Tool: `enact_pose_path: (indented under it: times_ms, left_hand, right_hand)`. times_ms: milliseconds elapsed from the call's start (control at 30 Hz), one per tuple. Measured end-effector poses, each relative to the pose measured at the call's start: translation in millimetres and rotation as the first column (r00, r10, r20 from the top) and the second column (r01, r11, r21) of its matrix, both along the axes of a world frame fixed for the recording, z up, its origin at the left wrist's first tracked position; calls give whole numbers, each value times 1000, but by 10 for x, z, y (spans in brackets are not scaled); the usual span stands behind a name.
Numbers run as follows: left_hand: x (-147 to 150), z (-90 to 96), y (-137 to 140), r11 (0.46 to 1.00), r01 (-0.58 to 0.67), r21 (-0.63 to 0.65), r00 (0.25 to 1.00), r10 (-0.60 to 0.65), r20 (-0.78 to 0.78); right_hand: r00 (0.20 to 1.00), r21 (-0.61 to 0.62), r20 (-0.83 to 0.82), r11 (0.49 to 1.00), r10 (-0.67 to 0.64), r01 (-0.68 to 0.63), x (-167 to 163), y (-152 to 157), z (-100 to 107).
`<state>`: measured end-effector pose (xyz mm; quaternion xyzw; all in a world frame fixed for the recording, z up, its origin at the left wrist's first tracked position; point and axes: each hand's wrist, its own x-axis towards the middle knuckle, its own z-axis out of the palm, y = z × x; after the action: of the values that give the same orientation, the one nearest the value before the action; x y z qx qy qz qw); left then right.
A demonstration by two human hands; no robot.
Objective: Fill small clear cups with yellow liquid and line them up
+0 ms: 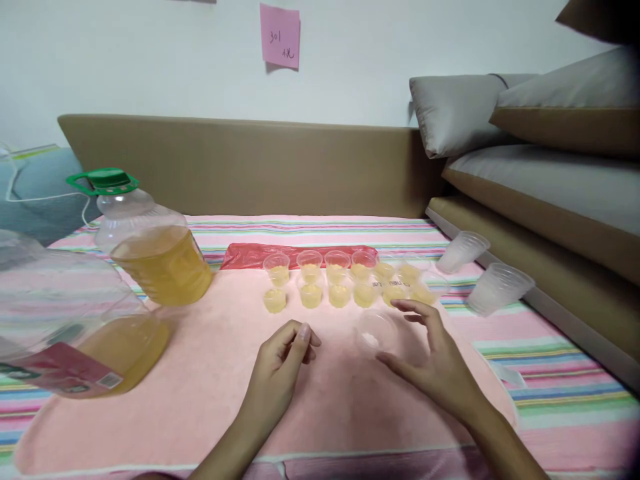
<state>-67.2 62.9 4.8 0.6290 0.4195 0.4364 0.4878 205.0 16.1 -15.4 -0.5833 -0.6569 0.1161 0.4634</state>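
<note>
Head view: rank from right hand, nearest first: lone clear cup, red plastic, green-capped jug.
From the right hand:
1. Lone clear cup, just to its left.
2. Red plastic, behind the cup rows.
3. Green-capped jug, far left.

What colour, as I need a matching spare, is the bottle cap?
Green; the bottle cap shows in the head view.

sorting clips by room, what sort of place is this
Probably a bedroom or living room at home: a striped sheet spread before a brown backrest, with cushions stacked at the right.
</note>
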Motion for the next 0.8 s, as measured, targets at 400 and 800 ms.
enact_pose_path:
  times_ms: [400,800]
  left_hand:
    - [2,14,-13,999,42,-1,999,-42,-2]
    - [-39,27,31,1000,-1,16,999,0,36]
  right_hand:
    - [998,-64,42,997,38,-35,-37,121,-150]
    - [983,3,-105,989,150,-150,-206,148,-127]
